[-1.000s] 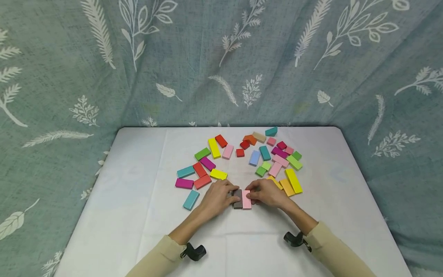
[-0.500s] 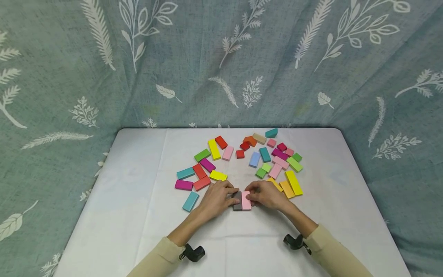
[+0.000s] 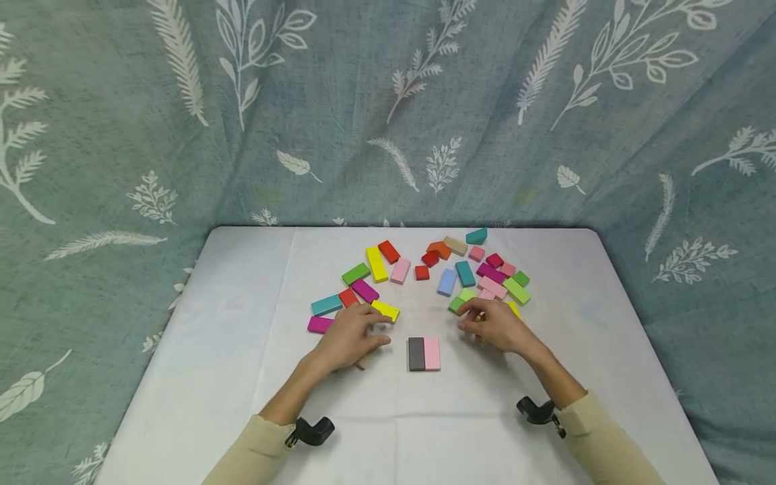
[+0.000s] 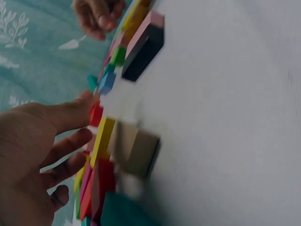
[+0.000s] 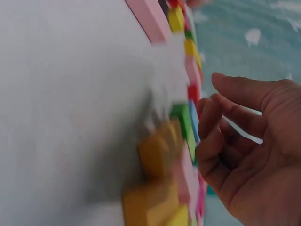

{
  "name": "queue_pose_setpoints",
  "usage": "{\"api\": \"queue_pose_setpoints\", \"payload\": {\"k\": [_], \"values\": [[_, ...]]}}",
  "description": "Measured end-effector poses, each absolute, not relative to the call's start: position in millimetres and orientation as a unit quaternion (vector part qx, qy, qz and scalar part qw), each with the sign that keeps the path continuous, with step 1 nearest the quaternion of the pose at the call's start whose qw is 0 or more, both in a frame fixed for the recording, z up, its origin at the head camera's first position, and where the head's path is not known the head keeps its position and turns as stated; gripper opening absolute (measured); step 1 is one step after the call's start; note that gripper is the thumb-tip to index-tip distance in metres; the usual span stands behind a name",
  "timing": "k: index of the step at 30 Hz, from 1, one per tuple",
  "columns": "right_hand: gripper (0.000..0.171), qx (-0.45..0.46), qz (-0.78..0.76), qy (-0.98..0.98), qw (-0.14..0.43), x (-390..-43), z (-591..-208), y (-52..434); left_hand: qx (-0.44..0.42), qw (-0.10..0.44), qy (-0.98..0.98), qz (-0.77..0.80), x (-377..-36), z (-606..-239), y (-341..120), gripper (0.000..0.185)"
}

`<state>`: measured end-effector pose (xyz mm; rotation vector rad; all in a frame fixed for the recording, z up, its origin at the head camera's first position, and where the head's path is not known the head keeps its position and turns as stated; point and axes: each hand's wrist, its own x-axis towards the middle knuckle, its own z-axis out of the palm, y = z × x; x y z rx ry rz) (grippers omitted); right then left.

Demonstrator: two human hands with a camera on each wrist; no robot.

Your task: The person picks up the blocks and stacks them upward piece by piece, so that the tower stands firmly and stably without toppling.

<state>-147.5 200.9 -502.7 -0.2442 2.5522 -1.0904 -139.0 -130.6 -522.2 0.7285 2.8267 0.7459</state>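
A dark grey block [image 3: 416,354] and a pink block [image 3: 432,354] lie flat, long sides touching, between my hands. My left hand [image 3: 347,335] hovers left of the pair, thumb and fingers apart, with nothing between them in the left wrist view. Under it, a tan block [image 4: 136,146] is partly shaded, near a yellow block [image 4: 102,141] and a red block [image 4: 104,181]. To the pair's right, my right hand [image 3: 498,326] is raised over orange blocks [image 5: 161,148], its fingers loosely bent and holding nothing. It hides most of those blocks in the head view.
Several coloured blocks spread in an arc behind the hands, including a green block [image 3: 356,273], a light blue block [image 3: 446,282] and a teal triangular block [image 3: 476,236]. The white-covered table [image 3: 242,377] ends at a patterned curtain [image 3: 339,121].
Both hands have let go of the grey and pink blocks and moved apart, the left to the left, the right to the right and slightly back. The pair has stayed in place.
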Motion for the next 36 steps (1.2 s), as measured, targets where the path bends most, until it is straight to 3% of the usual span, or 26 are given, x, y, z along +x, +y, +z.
{"api": "queue_pose_setpoints", "payload": {"k": [4, 8, 20, 28, 36], "values": [[0.026, -0.050, -0.352, 0.920, 0.167, -154, -500, 219, 0.251, 0.094, 0.936, 0.229, -140, -519, -152, 0.047], [0.030, -0.028, -0.321, 0.927, 0.192, -155, -503, 227, 0.267, 0.120, 0.933, 0.210, -138, -522, -163, 0.054], [0.051, -0.076, -0.238, 0.949, 0.193, -151, -510, 218, 0.269, 0.111, 0.934, 0.207, -134, -525, -160, 0.049], [0.035, -0.076, -0.316, 0.927, 0.187, -145, -508, 209, 0.235, 0.143, 0.912, 0.306, -126, -522, -148, 0.040], [0.030, -0.055, -0.401, 0.884, 0.236, -131, -520, 186, 0.195, 0.115, 0.903, 0.364, -124, -540, -124, 0.036]]}}
